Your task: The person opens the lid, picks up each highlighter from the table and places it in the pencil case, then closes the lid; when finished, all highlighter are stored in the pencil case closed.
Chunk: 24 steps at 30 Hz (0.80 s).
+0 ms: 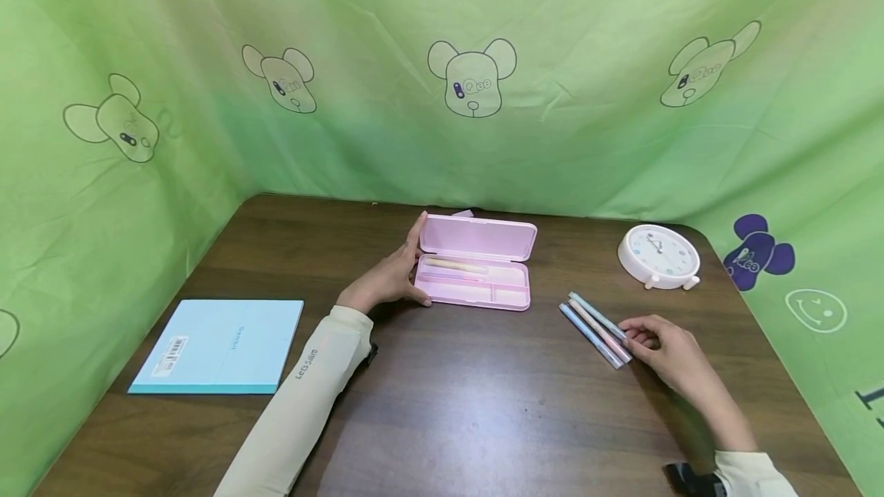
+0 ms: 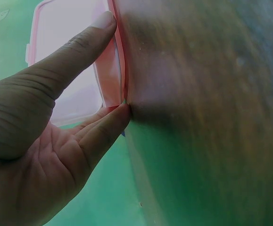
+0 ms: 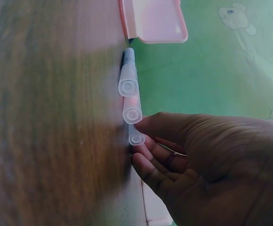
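Note:
A pink pencil case lies with its lid raised, one pale yellow pen in its upper compartment. My left hand grips the case's left end, thumb at the front corner and fingers by the lid; in the left wrist view the hand spans the case. Three pens lie side by side right of the case: a blue one, a pink one and a light blue one. My right hand pinches the light blue pen near its lower end; its fingertips bracket that pen in the right wrist view.
A light blue notebook lies at the left of the brown table. A white round alarm clock lies at the back right. A small pink item shows behind the raised lid. Green printed cloth hangs around the table.

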### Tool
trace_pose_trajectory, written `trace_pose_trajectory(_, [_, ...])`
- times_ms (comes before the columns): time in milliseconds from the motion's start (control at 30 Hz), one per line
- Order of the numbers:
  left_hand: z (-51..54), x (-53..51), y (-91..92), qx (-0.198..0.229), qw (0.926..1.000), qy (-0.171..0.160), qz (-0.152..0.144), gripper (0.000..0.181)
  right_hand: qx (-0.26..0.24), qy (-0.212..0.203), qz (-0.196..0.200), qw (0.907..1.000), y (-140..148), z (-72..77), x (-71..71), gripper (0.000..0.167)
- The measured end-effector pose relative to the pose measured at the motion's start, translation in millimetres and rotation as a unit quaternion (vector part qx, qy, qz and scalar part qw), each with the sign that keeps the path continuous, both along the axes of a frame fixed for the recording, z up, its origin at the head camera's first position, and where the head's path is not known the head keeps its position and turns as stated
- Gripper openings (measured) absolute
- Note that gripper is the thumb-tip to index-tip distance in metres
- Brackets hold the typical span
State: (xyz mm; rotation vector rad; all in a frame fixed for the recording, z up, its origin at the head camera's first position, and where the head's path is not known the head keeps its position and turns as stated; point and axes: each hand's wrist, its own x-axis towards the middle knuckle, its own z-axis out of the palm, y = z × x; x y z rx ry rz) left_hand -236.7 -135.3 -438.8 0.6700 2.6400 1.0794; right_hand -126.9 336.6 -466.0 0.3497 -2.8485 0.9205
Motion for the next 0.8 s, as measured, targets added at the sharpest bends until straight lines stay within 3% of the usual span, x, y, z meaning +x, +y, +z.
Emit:
trace_pose_trajectory(267, [-1.5,-3.8,-1.4,0.009,0.9999,0.001,-0.005,0.155,0.005,0.006,-0.005,1.0000,1,2.4,-1.9,0.015])
trace_pose_trajectory(400, [-19.5,-15.5,-6.2,0.014,0.9995,0.024,-0.018,0.158,-0.003,0.015,-0.013,0.9998,2,1.2,-2.4,0.014])
trace_pose_trajectory(533, [-30.1,-19.9,-9.4,0.020,0.9987,0.036,-0.030,0.160,-0.012,0.033,-0.024,0.9991,3,-2.1,-2.1,0.014])
trace_pose_trajectory(633, [-18.3,-11.6,-7.0,0.030,0.9990,0.016,-0.029,0.159,-0.018,0.057,-0.034,0.9976,0,-3.3,-4.5,0.015])
trace_pose_trajectory(800, [-9.8,-6.1,-6.1,0.033,0.9990,0.014,-0.027,0.158,-0.053,0.069,-0.028,0.9958,-15,-0.1,-17.5,0.017])
